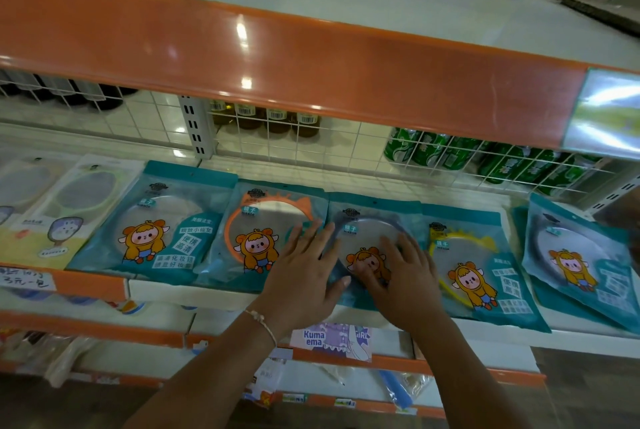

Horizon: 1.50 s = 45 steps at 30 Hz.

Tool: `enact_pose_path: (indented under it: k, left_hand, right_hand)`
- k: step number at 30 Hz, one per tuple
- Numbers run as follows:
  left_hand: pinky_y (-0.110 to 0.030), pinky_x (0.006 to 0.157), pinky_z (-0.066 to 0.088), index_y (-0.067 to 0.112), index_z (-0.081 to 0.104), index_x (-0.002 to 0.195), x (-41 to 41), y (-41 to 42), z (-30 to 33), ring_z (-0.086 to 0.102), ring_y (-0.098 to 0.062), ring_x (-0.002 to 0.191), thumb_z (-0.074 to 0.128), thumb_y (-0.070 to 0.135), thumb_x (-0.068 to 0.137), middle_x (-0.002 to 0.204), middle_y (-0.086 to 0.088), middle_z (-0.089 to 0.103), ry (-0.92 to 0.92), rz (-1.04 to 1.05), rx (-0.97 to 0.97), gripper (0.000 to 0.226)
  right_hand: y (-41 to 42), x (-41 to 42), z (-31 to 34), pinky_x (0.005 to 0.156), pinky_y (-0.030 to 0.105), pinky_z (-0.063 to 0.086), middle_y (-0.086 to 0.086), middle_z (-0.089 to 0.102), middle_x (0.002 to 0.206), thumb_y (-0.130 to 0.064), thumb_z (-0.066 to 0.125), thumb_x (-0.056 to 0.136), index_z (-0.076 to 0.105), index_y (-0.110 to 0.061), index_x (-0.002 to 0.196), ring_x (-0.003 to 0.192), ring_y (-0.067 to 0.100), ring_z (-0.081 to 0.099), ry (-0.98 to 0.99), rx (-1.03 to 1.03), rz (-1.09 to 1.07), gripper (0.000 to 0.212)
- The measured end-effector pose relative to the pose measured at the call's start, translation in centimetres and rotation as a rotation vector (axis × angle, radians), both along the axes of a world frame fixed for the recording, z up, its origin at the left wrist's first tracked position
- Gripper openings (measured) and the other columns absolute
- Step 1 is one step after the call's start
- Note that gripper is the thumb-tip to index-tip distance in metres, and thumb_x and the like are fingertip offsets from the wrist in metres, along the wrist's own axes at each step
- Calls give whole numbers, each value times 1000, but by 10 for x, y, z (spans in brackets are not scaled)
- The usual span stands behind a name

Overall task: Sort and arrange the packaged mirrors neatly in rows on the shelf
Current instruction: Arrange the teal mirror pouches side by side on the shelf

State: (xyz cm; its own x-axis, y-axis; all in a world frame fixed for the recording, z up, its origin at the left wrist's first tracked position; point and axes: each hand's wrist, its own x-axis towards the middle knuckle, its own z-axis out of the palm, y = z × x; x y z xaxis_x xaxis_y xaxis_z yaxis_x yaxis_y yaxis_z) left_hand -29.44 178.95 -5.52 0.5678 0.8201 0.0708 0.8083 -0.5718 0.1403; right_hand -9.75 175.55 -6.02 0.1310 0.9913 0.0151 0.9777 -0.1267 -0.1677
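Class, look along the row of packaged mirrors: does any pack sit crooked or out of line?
Yes. The far-right teal pack lies rotated, overlapping another pack beneath it, while the other teal packs lie roughly straight. Both hands, left and right, rest on the middle pack.

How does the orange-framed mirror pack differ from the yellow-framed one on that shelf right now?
The orange-framed mirror pack lies left of both hands; the yellow-framed mirror pack lies right of them. The orange frame shows cat-like ears at its top right; the yellow frame has small spikes. The left hand rests its fingers on the orange pack's right edge, while the yellow pack looks untouched by the right hand. Both are teal pouches bearing the same cartoon character.
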Motion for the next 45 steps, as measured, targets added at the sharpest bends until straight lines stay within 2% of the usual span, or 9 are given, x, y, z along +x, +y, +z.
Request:
enact_pose_path:
  k: [2, 6, 14, 22, 27, 29, 31, 36, 45]
  left_hand:
    - [-44, 121, -6, 19, 7, 156, -3, 4, -4, -15, -26, 148, -2, 70, 88, 162, -8, -8, 41, 12, -65, 86]
    - [-41, 121, -9, 12, 7, 155, -4, 3, -12, -14, -26, 148, -16, 71, 81, 162, -11, -6, 65, 24, -67, 98]
    - [-41, 121, -8, 7, -5, 154, 4, 5, -13, -18, -24, 148, -10, 76, 79, 161, -13, -12, 7, 118, -154, 102]
    - [-43, 121, -5, 5, -4, 154, 8, 9, -15, -19, -26, 147, -6, 84, 74, 160, -14, -16, 29, 121, -185, 112]
    - [-44, 121, -4, 7, -3, 154, 6, 11, -9, -15, -29, 148, 24, 77, 86, 161, -17, -14, 89, 85, -176, 101]
    - [-47, 121, -4, 12, -5, 154, 7, 11, -6, -15, -32, 148, 28, 74, 89, 160, -18, -14, 106, 71, -163, 96]
    - [-50, 120, -3, 20, -10, 154, 8, 11, -6, -16, -35, 147, 22, 73, 89, 160, -16, -18, 127, 42, -143, 90]
    - [-54, 118, -10, 29, -19, 148, 10, 8, -15, -21, -34, 146, -34, 70, 65, 158, -5, -24, 151, -50, -58, 94]
    - [-56, 115, -12, 28, -19, 145, 11, 4, -21, -17, -33, 147, -40, 69, 64, 158, -5, -21, 108, -21, -27, 93]
  right_hand:
    - [0, -1, -6, 121, 48, 10, 8, 21, 161, -85, 2, 79, 28, -28, 151, 150, 30, 9, -32, -31, 24, 95]
    - [0, 0, -9, 120, 48, 5, 9, 17, 162, -84, 2, 79, 25, -28, 152, 151, 32, 4, -60, -36, 36, 95]
    - [0, -2, -12, 120, 48, -1, 8, 4, 165, -84, -18, 72, 10, -29, 156, 150, 32, -7, -99, -72, 59, 105]
    - [1, -2, -12, 120, 51, -2, 8, -1, 165, -81, -21, 72, 4, -28, 156, 150, 35, -10, -108, -90, 71, 103]
    - [1, -3, -10, 120, 52, -4, 9, -3, 164, -81, -19, 73, 3, -28, 156, 149, 34, -12, -107, -107, 72, 102]
    - [2, -3, -10, 119, 53, -4, 10, -2, 164, -82, -17, 73, 5, -27, 156, 149, 34, -11, -93, -104, 70, 102]
    - [1, -4, -8, 119, 54, -3, 10, -1, 164, -81, -13, 75, 7, -27, 156, 150, 34, -11, -89, -102, 70, 100]
    - [1, -5, -4, 120, 53, -1, 11, -2, 164, -78, -2, 81, 6, -25, 156, 150, 34, -11, -105, -123, 69, 92]
    - [0, -4, -4, 119, 54, -4, 12, -7, 164, -80, -4, 80, 1, -24, 156, 149, 36, -14, -97, -145, 83, 95]
